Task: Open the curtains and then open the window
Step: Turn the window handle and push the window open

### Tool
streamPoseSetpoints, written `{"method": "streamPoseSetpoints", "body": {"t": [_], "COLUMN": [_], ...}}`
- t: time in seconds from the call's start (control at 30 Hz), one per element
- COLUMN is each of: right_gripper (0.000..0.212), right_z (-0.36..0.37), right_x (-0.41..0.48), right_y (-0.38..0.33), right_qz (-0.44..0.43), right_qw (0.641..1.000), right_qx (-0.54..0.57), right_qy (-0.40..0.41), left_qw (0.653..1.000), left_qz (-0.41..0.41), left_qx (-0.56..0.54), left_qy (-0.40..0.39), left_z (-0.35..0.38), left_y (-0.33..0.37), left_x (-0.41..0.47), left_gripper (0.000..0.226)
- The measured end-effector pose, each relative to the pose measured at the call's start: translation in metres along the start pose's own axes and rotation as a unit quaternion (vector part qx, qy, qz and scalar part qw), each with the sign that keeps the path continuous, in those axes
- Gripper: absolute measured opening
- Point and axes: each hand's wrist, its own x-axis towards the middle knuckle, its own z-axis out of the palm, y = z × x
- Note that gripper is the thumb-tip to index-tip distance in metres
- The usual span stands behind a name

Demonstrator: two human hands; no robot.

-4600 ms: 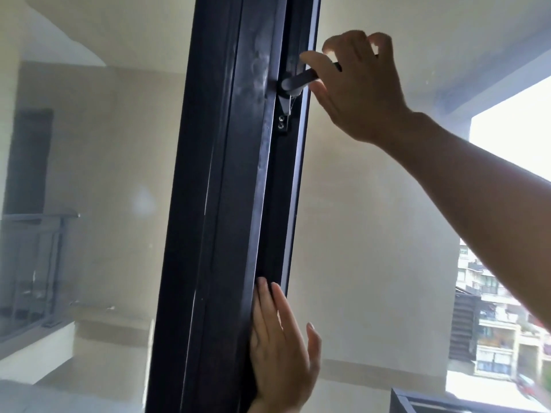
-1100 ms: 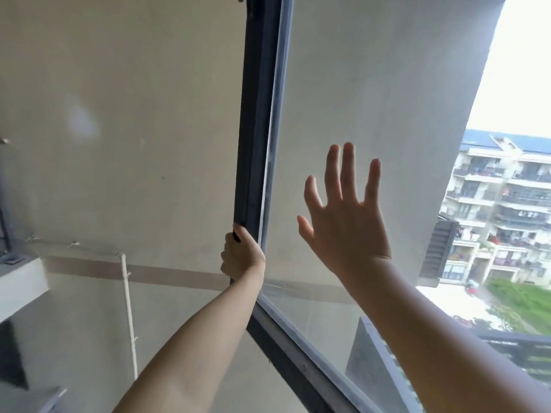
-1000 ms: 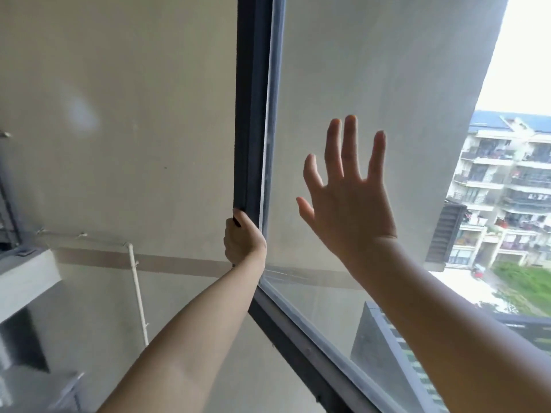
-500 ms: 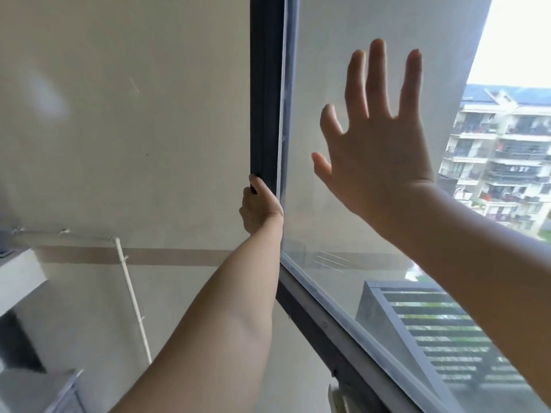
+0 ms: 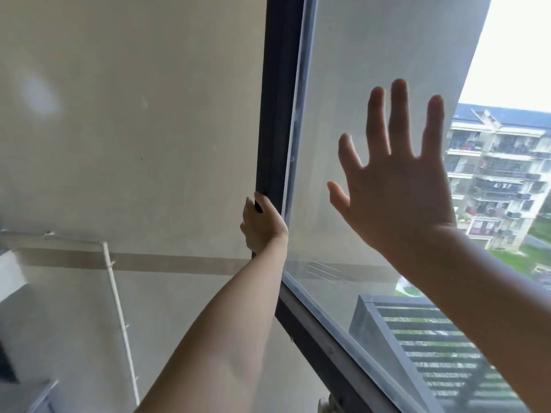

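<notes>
The window sash has swung outward; its dark frame edge (image 5: 278,99) runs vertically through the middle of the view and its bottom rail (image 5: 334,359) slants down to the right. My left hand (image 5: 262,225) reaches out through the opening and is closed around the frame's vertical edge. My right hand (image 5: 396,186) is spread flat, fingers up, against or just short of the glass pane (image 5: 372,55); I cannot tell whether it touches. No curtain and no window handle are in view.
Outside to the left is a plain beige wall (image 5: 134,129) with a thin white pipe (image 5: 119,308) running down it. A louvred grey unit (image 5: 423,338) shows below through the glass. Apartment blocks (image 5: 501,174) stand far right.
Seconds ago my right hand held the handle and my left lay on the closed frame. Now the sash is swung out, with my left hand gripping its edge. Over the last second my right hand rose, then dropped slightly.
</notes>
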Motion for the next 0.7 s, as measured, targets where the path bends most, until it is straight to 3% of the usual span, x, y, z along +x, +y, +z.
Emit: {"method": "streamPoseSetpoints", "body": {"t": [0.13, 0.3, 0.5, 0.6, 0.7], "right_gripper": [0.064, 0.049, 0.053, 0.066, 0.062], "right_z": [-0.004, -0.038, -0.06, -0.075, -0.095], "right_x": [-0.002, -0.068, -0.144, -0.168, -0.174], "right_y": [0.003, 0.008, 0.042, 0.056, 0.072], "right_qz": [-0.016, -0.038, -0.018, -0.036, -0.054], "right_qw": [0.997, 0.981, 0.974, 0.973, 0.97], "right_qx": [0.051, 0.183, 0.171, 0.146, 0.126], "right_qy": [-0.049, -0.049, -0.145, -0.177, -0.201], "left_qw": [1.0, 0.998, 0.982, 0.977, 0.969], "left_qz": [0.003, -0.005, -0.142, -0.15, -0.118], "left_qx": [0.014, 0.034, 0.092, 0.102, 0.132], "left_qy": [-0.017, -0.046, -0.079, -0.114, -0.17], "left_z": [0.005, 0.001, -0.025, -0.05, -0.066], "left_y": [0.001, 0.001, -0.002, 0.002, 0.016], "left_x": [0.002, 0.003, -0.01, -0.04, -0.075], "left_gripper": [0.051, 0.054, 0.069, 0.071, 0.07]}}
